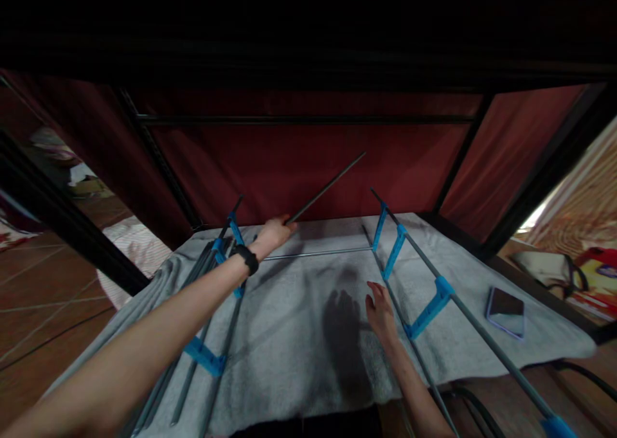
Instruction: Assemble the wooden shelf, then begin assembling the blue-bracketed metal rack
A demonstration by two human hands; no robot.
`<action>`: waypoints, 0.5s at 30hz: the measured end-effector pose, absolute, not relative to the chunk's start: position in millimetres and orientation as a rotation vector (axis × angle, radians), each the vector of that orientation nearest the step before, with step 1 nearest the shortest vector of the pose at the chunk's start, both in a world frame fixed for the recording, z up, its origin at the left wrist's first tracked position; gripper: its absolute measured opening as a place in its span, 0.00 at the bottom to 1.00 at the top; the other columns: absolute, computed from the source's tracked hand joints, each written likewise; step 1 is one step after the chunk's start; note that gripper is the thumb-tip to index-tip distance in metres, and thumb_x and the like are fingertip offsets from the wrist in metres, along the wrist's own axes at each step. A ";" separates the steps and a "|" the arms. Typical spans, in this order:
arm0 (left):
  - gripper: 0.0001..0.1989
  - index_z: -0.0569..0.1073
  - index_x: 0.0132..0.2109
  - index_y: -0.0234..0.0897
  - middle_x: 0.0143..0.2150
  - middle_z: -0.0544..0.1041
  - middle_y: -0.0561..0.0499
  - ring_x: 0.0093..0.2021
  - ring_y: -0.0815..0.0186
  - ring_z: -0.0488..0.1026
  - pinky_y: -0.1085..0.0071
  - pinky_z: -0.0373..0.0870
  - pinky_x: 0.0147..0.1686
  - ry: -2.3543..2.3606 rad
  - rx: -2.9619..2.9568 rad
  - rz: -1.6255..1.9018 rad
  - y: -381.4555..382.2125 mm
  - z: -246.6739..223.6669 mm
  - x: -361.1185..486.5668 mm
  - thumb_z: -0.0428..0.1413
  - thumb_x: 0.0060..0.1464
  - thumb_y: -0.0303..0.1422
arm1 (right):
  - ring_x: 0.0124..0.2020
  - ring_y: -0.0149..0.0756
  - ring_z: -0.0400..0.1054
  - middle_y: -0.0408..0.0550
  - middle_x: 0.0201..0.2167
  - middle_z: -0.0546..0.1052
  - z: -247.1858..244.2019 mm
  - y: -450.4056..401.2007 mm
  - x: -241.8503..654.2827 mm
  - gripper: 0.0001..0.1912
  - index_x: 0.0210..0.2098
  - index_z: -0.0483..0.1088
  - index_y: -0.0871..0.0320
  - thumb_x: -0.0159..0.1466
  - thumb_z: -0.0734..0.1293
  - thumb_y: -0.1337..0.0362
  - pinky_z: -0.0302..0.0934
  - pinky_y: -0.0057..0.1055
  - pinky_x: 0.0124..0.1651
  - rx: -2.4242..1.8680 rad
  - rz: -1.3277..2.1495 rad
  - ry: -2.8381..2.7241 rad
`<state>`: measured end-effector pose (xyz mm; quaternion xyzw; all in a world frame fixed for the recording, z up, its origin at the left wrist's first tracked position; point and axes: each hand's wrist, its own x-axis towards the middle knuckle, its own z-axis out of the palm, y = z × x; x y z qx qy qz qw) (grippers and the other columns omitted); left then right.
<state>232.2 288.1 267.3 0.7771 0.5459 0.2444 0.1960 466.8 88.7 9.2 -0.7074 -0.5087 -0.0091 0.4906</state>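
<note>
My left hand [276,234], with a dark band on the wrist, grips one end of a thin metal rod [332,184]. The rod slants up and away to the right, its far tip free. Below, a thinner crossing rod [322,253] spans two side frames of grey tubes. Blue plastic connectors [431,306] join the tubes on the right side frame; matching blue connectors [205,355] sit on the left one. My right hand [380,312] hovers beside the right frame's lower tube, fingers apart and slightly bent, holding nothing.
A grey towel-like cloth [294,335] lies under the frames. Loose tubes [179,396] rest at the left. A phone [505,312] lies on the cloth at the right. Dark beams [308,120] and red fabric [308,168] close off the back; a dark ledge hangs overhead.
</note>
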 end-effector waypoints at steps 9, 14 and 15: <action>0.15 0.73 0.51 0.36 0.42 0.79 0.42 0.41 0.61 0.76 0.70 0.64 0.36 1.670 1.997 0.450 243.3 111.8 243.0 0.48 0.63 0.37 | 0.54 0.44 0.68 0.57 0.52 0.72 -35.9 59.3 464.9 0.21 0.52 0.70 0.59 0.66 0.54 0.60 0.63 0.44 0.57 -1.746 0.135 -1.239; 0.12 0.74 0.45 0.36 0.37 0.80 0.46 0.38 0.62 0.76 0.71 0.64 0.35 1.720 1.907 0.358 216.3 49.1 216.9 0.48 0.62 0.34 | 0.52 0.46 0.69 0.57 0.49 0.74 -55.5 46.3 462.1 0.23 0.50 0.71 0.58 0.68 0.54 0.52 0.64 0.47 0.56 -1.743 0.182 -1.196; 0.12 0.74 0.46 0.37 0.39 0.80 0.46 0.39 0.62 0.76 0.71 0.64 0.35 1.747 1.891 0.357 213.2 43.0 212.6 0.48 0.62 0.33 | 0.52 0.47 0.69 0.57 0.49 0.74 -56.6 45.7 461.4 0.23 0.50 0.71 0.57 0.68 0.54 0.51 0.64 0.48 0.56 -1.745 0.184 -1.186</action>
